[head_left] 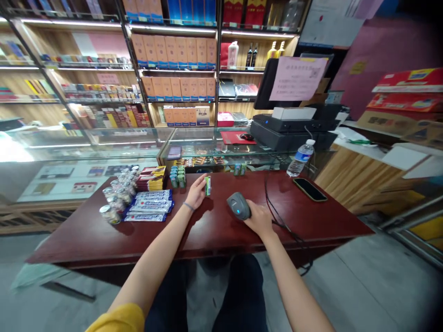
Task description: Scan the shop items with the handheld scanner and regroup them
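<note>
One green pack (pixel 207 186), one scanner (pixel 238 205), two hands.

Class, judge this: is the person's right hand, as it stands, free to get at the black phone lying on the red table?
Probably not: the right hand is occupied holding the scanner. Otherwise only cables cross the table before the phone.

Print on the small green pack (pixel 207 186) is too small to read. The right hand (pixel 259 219) hides the barcode scanner (pixel 238 205) handle. The notice (pixel 297 78) text is blurred.
</note>
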Demonstrator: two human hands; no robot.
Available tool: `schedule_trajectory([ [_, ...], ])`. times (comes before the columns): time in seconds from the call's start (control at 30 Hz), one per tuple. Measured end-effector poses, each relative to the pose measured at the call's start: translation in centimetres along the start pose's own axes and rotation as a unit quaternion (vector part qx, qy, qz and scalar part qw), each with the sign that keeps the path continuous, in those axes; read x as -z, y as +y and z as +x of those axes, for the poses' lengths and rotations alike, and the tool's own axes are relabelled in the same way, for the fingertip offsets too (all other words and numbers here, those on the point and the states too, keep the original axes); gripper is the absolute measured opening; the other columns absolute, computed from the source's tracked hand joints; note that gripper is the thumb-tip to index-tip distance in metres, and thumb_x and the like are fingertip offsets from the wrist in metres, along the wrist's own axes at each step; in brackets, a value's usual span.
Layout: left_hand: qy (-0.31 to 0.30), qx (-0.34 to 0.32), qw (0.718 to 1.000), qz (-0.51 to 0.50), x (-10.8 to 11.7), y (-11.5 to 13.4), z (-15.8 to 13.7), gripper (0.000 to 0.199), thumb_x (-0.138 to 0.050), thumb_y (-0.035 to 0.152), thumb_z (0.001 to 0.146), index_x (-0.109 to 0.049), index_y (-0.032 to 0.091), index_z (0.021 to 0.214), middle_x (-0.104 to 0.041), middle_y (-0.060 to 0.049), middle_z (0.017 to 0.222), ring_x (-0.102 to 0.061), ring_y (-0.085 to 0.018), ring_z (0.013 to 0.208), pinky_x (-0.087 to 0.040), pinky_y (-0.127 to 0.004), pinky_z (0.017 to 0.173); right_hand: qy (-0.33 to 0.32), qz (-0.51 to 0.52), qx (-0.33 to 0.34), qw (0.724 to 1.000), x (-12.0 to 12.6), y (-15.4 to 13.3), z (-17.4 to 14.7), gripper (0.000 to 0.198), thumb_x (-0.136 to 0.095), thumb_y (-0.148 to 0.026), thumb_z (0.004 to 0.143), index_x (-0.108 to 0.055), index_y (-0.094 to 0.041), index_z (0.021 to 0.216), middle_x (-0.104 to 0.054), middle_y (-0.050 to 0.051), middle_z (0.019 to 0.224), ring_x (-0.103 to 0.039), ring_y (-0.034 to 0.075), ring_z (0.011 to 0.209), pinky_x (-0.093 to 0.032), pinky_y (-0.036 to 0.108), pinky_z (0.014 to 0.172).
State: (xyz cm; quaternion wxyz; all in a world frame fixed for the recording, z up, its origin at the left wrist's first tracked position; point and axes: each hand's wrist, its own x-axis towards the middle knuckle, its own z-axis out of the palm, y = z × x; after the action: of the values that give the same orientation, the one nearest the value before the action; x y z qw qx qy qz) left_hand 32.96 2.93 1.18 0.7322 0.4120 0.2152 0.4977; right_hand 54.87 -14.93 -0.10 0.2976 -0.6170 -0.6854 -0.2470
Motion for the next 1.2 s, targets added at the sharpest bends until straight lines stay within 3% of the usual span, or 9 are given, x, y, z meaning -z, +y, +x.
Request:
schedule_trajectory([
  [0.17, -0.004, 0.016, 1.000, -0.015, 3.7, 2.0, -1.7, 0.041, -0.066, 0.029, 0.084, -0.060, 0.023, 0.124, -0.058, -0.008, 0.134, -0.063, -0.011, 0.089, -0.055, -0.024, 0.071, -0.012, 0.054, 0.038, 0.998, -1.3, -5.0, 1.2, 0.039, -0.055, -0.032, 0.077, -0.059, -0.015, 0.112, -0.072, 0.007, 0.089, -0.065, 0.018, 0.075, -0.040, 0.027, 0.070],
  [0.3, 0.010, 0.038, 0.999, -0.032, 5.1, 2.3, -2.2, 0.038, -0.063, 0.030, 0.087, -0.060, 0.022, 0.123, -0.055, -0.009, 0.137, -0.063, -0.011, 0.087, -0.054, -0.022, 0.067, -0.025, 0.074, 0.069, 0.995, -2.2, -6.9, 1.2, 0.040, -0.055, -0.033, 0.078, -0.059, -0.014, 0.113, -0.072, 0.007, 0.088, -0.064, 0.018, 0.075, -0.039, 0.028, 0.070],
  [0.47, 0.014, 0.042, 0.998, -0.052, 5.3, 2.1, -2.0, 0.036, -0.064, 0.028, 0.086, -0.061, 0.023, 0.121, -0.056, -0.008, 0.136, -0.062, -0.010, 0.085, -0.053, -0.021, 0.066, -0.041, 0.076, 0.098, 0.991, -2.4, -6.9, 0.7, 0.043, -0.056, -0.035, 0.079, -0.058, -0.013, 0.115, -0.071, 0.007, 0.092, -0.063, 0.017, 0.073, -0.039, 0.030, 0.070],
  [0.7, -0.001, 0.025, 1.000, 0.000, 5.3, 2.1, -1.8, 0.031, -0.057, 0.032, 0.090, -0.062, 0.022, 0.119, -0.058, -0.010, 0.133, -0.063, -0.014, 0.095, -0.051, -0.025, 0.071, -0.050, 0.078, 0.111, 0.989, -2.0, -7.1, 0.8, 0.035, -0.054, -0.033, 0.079, -0.062, -0.014, 0.107, -0.071, 0.007, 0.087, -0.063, 0.017, 0.073, -0.039, 0.028, 0.068],
  [0.97, 0.016, 0.035, 0.998, -0.054, 5.7, 1.8, -1.7, 0.036, -0.063, 0.028, 0.087, -0.061, 0.022, 0.122, -0.060, -0.009, 0.130, -0.063, -0.011, 0.086, -0.052, -0.023, 0.068, -0.042, 0.079, 0.106, 0.990, -1.8, -7.1, 0.8, 0.040, -0.053, -0.034, 0.080, -0.060, -0.013, 0.113, -0.072, 0.008, 0.089, -0.064, 0.018, 0.076, -0.040, 0.028, 0.070],
  [1.2, 0.073, -0.029, 0.997, -0.025, 5.4, 2.9, -1.5, 0.044, -0.066, 0.027, 0.084, -0.059, 0.021, 0.126, -0.066, -0.008, 0.118, -0.065, -0.013, 0.090, -0.053, -0.024, 0.077, -0.032, 0.078, 0.101, 0.991, -2.0, -7.1, 0.7, 0.039, -0.053, -0.034, 0.080, -0.060, -0.013, 0.113, -0.072, 0.008, 0.092, -0.065, 0.018, 0.076, -0.040, 0.029, 0.070],
])
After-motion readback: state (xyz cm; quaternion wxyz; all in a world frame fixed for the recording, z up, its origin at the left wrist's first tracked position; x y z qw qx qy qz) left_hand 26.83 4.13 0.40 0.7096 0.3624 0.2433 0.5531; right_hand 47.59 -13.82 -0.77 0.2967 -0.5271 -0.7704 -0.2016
